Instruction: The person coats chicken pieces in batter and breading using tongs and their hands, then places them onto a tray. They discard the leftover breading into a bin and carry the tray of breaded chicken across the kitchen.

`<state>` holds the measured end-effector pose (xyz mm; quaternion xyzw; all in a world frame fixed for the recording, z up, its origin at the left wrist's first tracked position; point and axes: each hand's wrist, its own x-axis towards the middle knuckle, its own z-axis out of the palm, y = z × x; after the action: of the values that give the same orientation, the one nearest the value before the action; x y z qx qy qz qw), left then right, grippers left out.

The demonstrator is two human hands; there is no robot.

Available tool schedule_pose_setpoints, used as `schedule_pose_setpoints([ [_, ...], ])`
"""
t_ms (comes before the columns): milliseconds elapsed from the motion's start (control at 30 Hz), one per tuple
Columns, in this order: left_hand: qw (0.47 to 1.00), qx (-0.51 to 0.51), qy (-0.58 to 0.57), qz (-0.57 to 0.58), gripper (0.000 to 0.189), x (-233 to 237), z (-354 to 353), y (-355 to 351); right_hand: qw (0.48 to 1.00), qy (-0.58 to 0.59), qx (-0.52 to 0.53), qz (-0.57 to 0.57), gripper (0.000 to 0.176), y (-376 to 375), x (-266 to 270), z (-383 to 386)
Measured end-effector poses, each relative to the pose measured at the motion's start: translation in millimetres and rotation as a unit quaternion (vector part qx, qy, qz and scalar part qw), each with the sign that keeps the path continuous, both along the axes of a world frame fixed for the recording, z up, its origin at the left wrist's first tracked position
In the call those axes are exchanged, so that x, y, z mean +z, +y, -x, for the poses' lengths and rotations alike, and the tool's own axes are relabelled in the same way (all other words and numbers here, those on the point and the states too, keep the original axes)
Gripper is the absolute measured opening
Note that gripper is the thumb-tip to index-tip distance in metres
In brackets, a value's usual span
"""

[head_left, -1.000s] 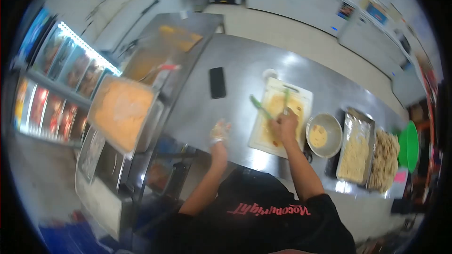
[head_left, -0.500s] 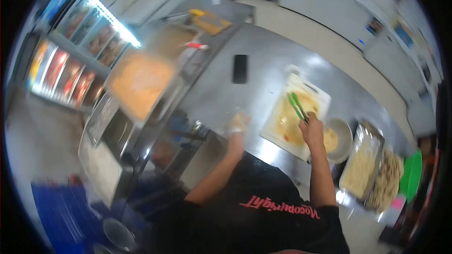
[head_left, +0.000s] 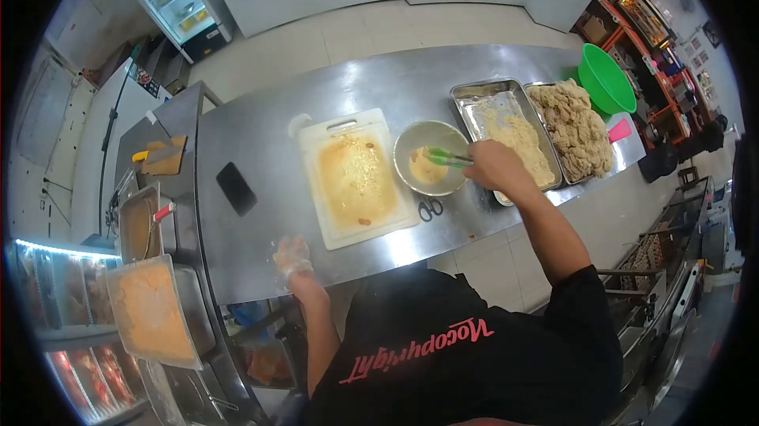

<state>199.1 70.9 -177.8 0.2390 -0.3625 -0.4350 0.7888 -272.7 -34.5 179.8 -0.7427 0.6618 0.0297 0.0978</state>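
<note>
My right hand point(head_left: 495, 167) is closed on a pair of tongs point(head_left: 449, 158) with green tips. The tips reach down into a metal bowl point(head_left: 405, 139) that holds a pale yellowish batter. At the table's near edge, my left hand point(head_left: 293, 257) wears a clear plastic glove, its fingers extended over the steel and nothing held in them. Between the hands lies a white cutting board point(head_left: 326, 230), its middle wet with yellowish liquid and a small brown bit near the lower end. Scissors point(head_left: 430, 209) with dark handles lie just below the bowl.
Right of the bowl stand a metal tray of pale flour point(head_left: 522, 145), a heap of clumpy breading point(head_left: 571, 130) and a green basin point(head_left: 605, 82). A black phone point(head_left: 236, 188) lies on the steel table point(head_left: 273, 126). At left, a tray holds orange powder point(head_left: 154, 311).
My view has turned toward the right. The tongs in my right hand have gone from over the cutting board to the metal bowl. My left hand stays near the table edge.
</note>
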Motion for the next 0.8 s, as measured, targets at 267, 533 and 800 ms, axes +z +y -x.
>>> schedule_pose_setpoints([
  [267, 0.964, 0.026, 0.081, -0.251, 0.044, 123.1, 46.7, 0.0, 0.991, -0.015, -0.122, -0.059, 0.036, -17.5, -26.9, -12.8],
  [533, 0.955, -0.13, 0.254, -0.084, 0.043, 43.2, 1.0, 10.8, 0.985, -0.013, -0.152, -0.081, 0.039, -32.3, -17.7, -21.8],
  [800, 0.955, -0.098, 0.25, -0.128, 0.045, 40.9, 8.6, 33.7, 0.987, 0.0, -0.137, -0.09, 0.039, -39.5, -24.8, -28.1],
])
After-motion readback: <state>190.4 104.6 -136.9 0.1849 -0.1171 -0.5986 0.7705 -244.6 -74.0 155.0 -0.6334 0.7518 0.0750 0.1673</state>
